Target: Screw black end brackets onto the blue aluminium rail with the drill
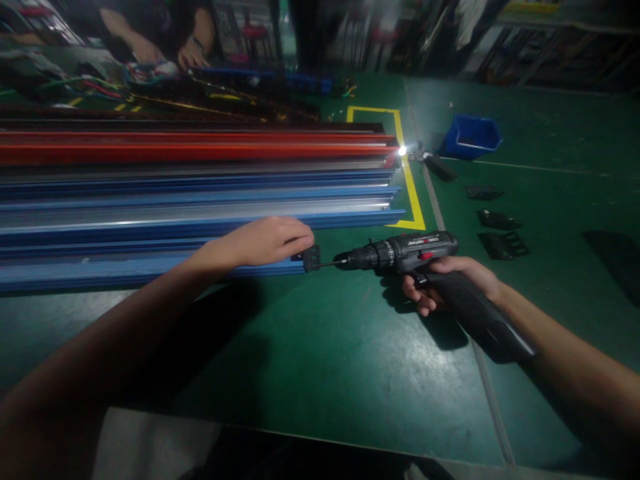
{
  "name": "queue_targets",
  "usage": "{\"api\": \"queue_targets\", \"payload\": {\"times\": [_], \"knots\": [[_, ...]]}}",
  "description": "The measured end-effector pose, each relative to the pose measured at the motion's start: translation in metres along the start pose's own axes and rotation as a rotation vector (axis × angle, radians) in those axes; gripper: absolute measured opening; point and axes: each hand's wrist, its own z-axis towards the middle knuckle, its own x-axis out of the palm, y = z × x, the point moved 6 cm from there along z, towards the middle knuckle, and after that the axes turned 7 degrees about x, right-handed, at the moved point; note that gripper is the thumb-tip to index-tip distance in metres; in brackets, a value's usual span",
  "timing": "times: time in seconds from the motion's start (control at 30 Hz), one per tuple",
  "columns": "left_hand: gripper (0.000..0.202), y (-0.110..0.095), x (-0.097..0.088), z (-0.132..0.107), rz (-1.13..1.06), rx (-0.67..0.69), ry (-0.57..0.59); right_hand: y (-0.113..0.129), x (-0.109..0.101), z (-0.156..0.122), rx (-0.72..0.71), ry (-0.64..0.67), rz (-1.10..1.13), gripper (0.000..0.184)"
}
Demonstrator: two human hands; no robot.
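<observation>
My left hand [273, 241] rests closed on the end of the nearest blue rail [150, 267], its fingers pinching a small black end piece [311, 257] fitted there. My right hand [440, 280] grips a black cordless drill [415, 257] by the handle. The drill lies level and points left. Its thin bit touches the black end piece.
Long blue, silver and red rails [200, 180] lie stacked across the green table [325, 360]. Several flat black pieces [500, 230] and a blue bin [471, 137] sit to the right. Yellow tape [413, 193] marks the table. Another person's hands [165, 53] work at the far side.
</observation>
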Motion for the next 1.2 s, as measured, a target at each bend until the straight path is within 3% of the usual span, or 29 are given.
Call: {"api": "queue_targets", "payload": {"times": [1.2], "knots": [[0.047, 0.0009, 0.0015, 0.0009, -0.005, -0.012, 0.019, -0.0042, -0.0009, -0.0014, -0.121, -0.095, -0.232, 0.031]]}}
